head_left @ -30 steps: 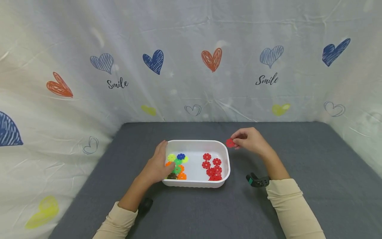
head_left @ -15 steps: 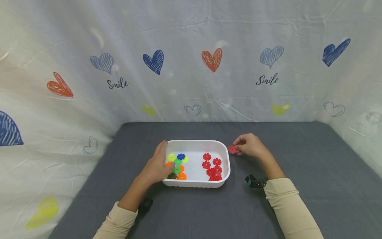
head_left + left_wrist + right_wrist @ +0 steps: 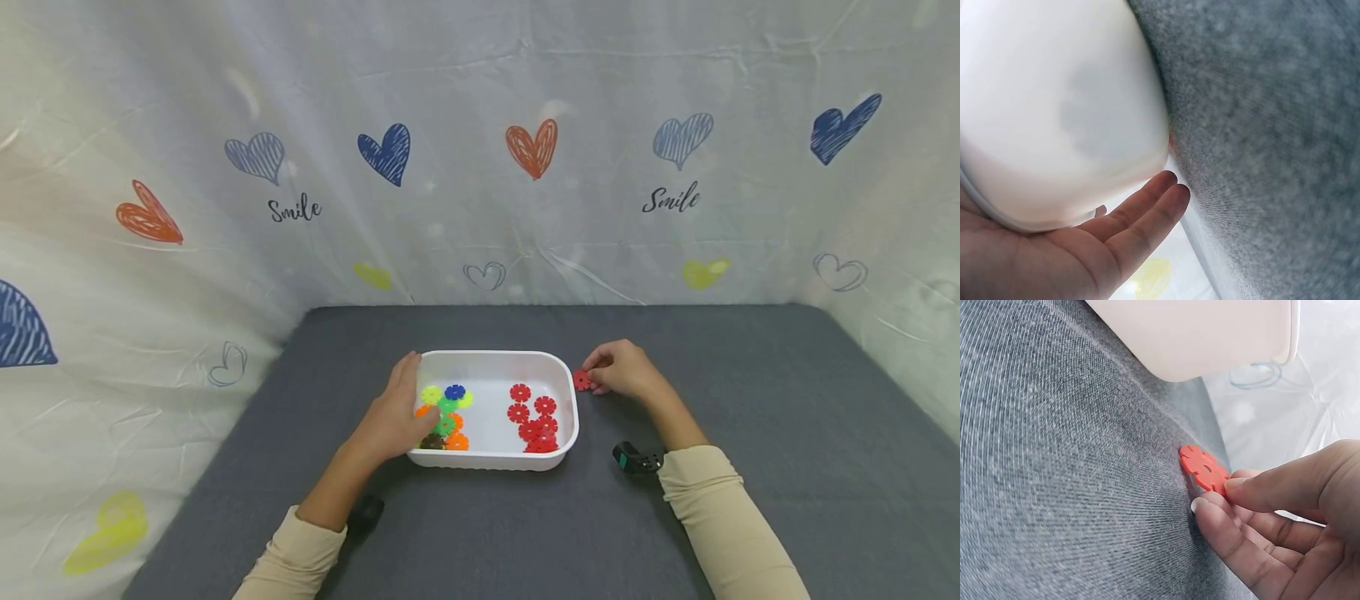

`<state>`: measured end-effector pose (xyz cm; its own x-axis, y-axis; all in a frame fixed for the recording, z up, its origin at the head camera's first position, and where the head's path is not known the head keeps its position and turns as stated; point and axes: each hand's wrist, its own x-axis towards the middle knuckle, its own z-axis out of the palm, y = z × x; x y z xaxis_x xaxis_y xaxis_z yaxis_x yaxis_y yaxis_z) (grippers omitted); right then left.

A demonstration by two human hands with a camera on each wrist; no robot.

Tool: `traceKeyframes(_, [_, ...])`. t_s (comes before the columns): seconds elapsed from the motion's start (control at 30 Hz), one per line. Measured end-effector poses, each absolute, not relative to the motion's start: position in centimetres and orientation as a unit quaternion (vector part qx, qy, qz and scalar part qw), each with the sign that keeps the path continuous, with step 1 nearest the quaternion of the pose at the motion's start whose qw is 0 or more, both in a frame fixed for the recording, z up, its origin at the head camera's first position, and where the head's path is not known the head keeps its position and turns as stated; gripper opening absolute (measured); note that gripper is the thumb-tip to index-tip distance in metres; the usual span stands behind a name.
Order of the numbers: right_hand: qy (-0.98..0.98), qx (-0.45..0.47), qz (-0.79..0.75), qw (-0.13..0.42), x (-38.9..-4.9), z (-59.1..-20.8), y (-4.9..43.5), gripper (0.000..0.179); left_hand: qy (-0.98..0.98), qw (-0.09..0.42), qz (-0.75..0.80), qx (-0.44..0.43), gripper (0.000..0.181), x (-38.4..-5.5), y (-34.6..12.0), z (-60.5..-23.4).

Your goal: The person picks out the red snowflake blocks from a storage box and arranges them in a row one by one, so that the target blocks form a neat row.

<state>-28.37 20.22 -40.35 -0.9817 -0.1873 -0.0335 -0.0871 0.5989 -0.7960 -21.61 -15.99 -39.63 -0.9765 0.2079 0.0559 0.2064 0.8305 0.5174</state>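
Observation:
My left hand [image 3: 397, 412] holds the left end of a white plastic tray [image 3: 489, 417], thumb over the rim and inside. In the left wrist view its fingers [image 3: 1147, 228] lie extended along the tray's outer wall. Just outside the tray's right end, my right hand [image 3: 624, 371] pinches a red notched snowflake disc [image 3: 1200, 464] between thumb and fingertips, low over the cloth. Several red snowflake discs [image 3: 518, 413] lie in the tray's right part. In its left part sit mixed discs in green [image 3: 446, 426], orange [image 3: 457, 442], yellow, blue and dark brown, some hidden by my thumb.
A dark grey cloth [image 3: 480, 533] covers the table. Behind and beside it hangs a pale curtain [image 3: 465, 208] printed with hearts. A black wrist strap [image 3: 637, 459] sits at my right wrist, and a dark device [image 3: 367, 514] at my left.
My right hand has come down and slightly toward me beside the tray's right end, still pinching the red disc. The left hand, the tray and the discs inside stay put.

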Motion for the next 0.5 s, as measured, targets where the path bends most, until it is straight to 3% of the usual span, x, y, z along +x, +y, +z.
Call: traceKeyframes(0.5, [0.883, -0.06, -0.463, 0.044, -28.29, -40.49, 20.59, 0.011, 0.959, 0.007, 0.265, 0.104, 0.088, -21.65, -16.01, -39.64])
